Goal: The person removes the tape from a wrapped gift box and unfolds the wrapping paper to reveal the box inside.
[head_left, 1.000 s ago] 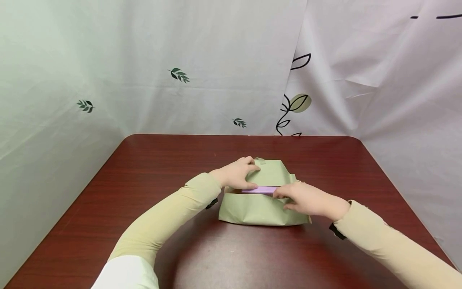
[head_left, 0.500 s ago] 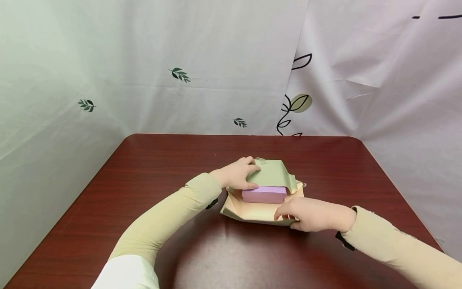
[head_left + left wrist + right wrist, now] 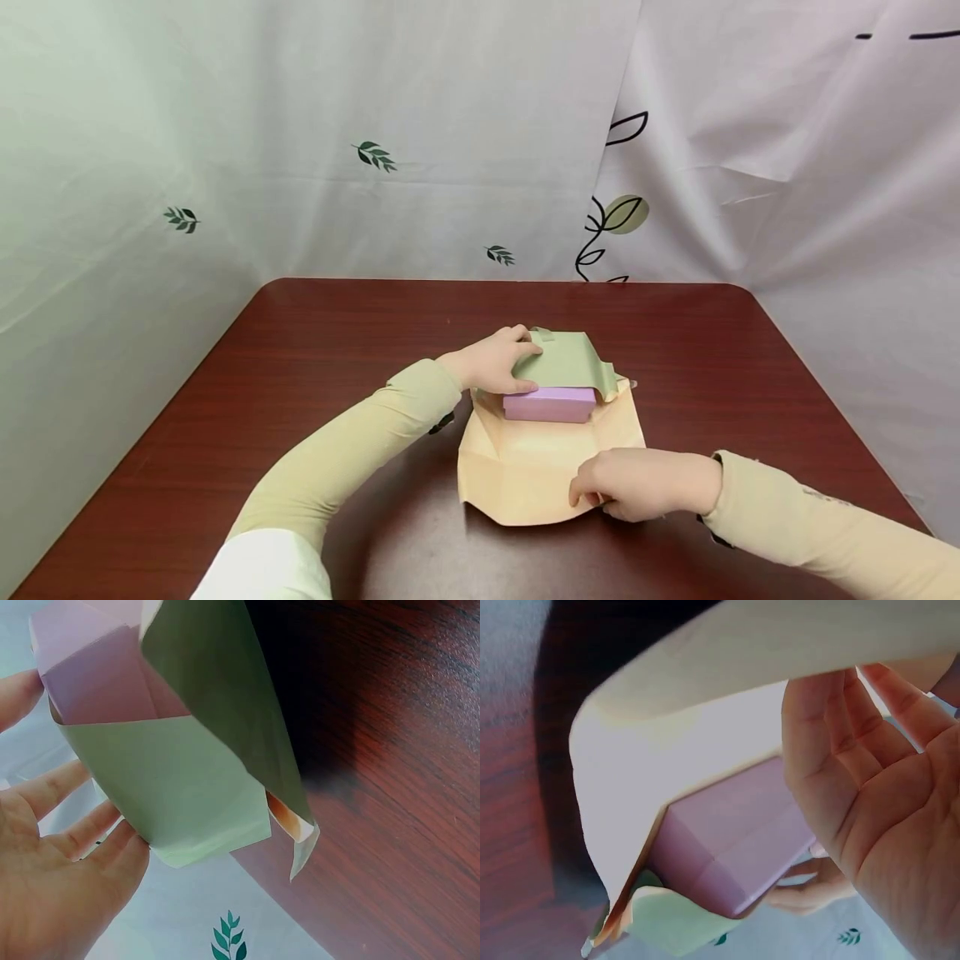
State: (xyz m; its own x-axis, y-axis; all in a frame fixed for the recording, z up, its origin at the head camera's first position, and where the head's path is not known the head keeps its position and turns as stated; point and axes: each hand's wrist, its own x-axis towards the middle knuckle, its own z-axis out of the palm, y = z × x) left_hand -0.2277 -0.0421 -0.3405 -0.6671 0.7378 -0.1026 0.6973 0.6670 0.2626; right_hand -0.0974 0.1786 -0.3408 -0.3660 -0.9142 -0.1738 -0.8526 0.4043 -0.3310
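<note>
A lilac box (image 3: 551, 406) sits partly unwrapped in wrapping paper (image 3: 525, 467), green outside and cream inside. My left hand (image 3: 491, 362) rests on the green-covered top, its thumb near the exposed lilac edge. In the left wrist view, the left fingers (image 3: 64, 791) lie fairly straight along the wrapped side. My right hand (image 3: 637, 483) pinches the near flap of the paper by its front right part, fingers on the cream side. The lilac box (image 3: 735, 832) also shows behind the right fingers in the right wrist view. Part of the right thumb is hidden by paper.
The wrapped box stands on a dark red wooden table (image 3: 360, 333). White curtains (image 3: 450, 125) with leaf prints hang behind and at the sides. A small strip of tape (image 3: 543, 334) sits on the paper's far top edge.
My right hand has moved toward the near edge, folding the front flap down and out. More of the lilac box and the cream inside shows. My left hand stays in place.
</note>
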